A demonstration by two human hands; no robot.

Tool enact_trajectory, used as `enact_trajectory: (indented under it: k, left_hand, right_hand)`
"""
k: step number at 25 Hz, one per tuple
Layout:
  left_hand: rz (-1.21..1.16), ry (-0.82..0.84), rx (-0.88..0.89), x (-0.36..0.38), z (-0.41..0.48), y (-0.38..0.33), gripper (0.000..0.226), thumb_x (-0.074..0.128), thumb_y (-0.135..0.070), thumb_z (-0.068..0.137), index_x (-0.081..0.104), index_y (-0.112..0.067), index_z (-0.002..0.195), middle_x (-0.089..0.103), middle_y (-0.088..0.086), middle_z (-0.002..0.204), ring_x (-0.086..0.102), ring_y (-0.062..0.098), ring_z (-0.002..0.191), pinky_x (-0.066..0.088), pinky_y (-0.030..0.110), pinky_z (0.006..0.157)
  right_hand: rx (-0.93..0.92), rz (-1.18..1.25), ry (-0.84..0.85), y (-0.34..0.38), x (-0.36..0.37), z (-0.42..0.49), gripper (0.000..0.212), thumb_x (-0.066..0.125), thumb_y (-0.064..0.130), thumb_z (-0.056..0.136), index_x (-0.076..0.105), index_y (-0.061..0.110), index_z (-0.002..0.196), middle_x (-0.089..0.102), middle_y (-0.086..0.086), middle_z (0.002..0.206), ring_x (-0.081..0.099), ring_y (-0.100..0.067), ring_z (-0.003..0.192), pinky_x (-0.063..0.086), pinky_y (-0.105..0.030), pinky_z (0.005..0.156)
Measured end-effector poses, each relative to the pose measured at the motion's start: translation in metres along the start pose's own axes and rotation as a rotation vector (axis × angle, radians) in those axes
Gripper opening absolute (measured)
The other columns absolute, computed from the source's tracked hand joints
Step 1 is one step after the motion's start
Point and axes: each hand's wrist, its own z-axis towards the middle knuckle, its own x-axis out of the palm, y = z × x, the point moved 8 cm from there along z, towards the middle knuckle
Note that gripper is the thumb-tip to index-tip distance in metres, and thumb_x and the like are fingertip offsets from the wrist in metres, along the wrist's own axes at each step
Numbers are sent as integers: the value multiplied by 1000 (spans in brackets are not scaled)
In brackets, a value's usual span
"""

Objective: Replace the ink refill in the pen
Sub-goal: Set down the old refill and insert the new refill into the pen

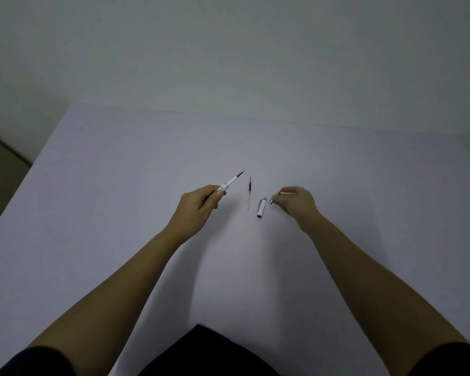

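1. The left hand (201,203) grips a white pen barrel (223,188), its refill tip (239,174) pointing toward one o'clock
2. A loose ink refill (249,194) lies on the white table (120,213), between the hands
3. A white pen cap (261,208) lies just right of it
4. The right hand (296,202) pinches a small silvery part (271,201), blurred

Both bare forearms reach forward over the table, angled slightly toward each other. The left hand (201,203) is curled closed around a slim white pen barrel (229,183), raised with its dark tip pointing up and away. The right hand (296,200) is blurred, palm down, fingers pinched on a small silver metal pen part (272,201).
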Motion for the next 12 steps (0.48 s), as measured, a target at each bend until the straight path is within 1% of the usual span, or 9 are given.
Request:
enact_trajectory:
  k: [1, 2, 4, 6, 8, 10, 12]
  left_hand:
    - [-7, -5, -7, 1, 2, 1, 25, 45, -30, 97, 67, -18, 99, 56, -12, 65, 49, -8, 52, 35, 2, 50]
    - [-8, -6, -14, 2, 2, 4, 25, 45, -30, 97, 67, -17, 99, 56, -11, 66, 49, -7, 51, 35, 2, 49]
    - [3, 9, -23, 5, 3, 9, 25, 45, -30, 97, 67, -17, 99, 56, -11, 65, 49, -8, 52, 35, 2, 50]
    - [13, 27, -76, 16, 17, 27, 26, 45, -30, 96, 66, -16, 99, 55, -12, 65, 50, -9, 54, 36, 2, 52]
    - [36, 31, -62, 16, 13, 26, 26, 45, -30, 97, 66, -16, 99, 55, -12, 65, 51, -10, 55, 37, 3, 53]
    - [26, 54, -42, 24, 16, 25, 25, 45, -29, 97, 67, -16, 100, 55, -12, 65, 51, -11, 54, 36, 2, 53]
    - [33, 56, -30, 24, 17, 22, 25, 45, -28, 97, 67, -16, 100, 55, -12, 65, 51, -11, 55, 36, 2, 53]
  right_hand:
    - [-5, -116, -30, -13, 2, 5, 32, 75, 9, 72, 64, 5, 102, 67, -11, 92, 59, -15, 68, 47, -23, 63]
    - [-21, -190, -48, -24, 5, 8, 30, 76, 11, 71, 66, 6, 99, 69, -11, 94, 61, -16, 74, 46, -25, 66]
    - [-46, -258, -73, -41, 12, 11, 27, 75, 11, 72, 69, 7, 98, 72, -12, 98, 65, -21, 89, 45, -24, 74]
    - [-18, -314, -84, -59, 22, 33, 28, 74, 11, 73, 69, 6, 100, 73, -14, 101, 66, -24, 97, 45, -25, 81]
    - [-37, -337, -78, -62, 25, 29, 28, 73, 11, 74, 69, 5, 102, 73, -15, 101, 66, -26, 99, 45, -26, 85]
    - [-52, -346, -111, -60, 19, 33, 29, 72, 10, 75, 68, 4, 103, 72, -15, 101, 66, -26, 98, 46, -29, 88]
    - [-66, -340, -101, -57, 18, 35, 32, 72, 11, 76, 67, 4, 106, 72, -15, 102, 65, -25, 99, 46, -27, 87]
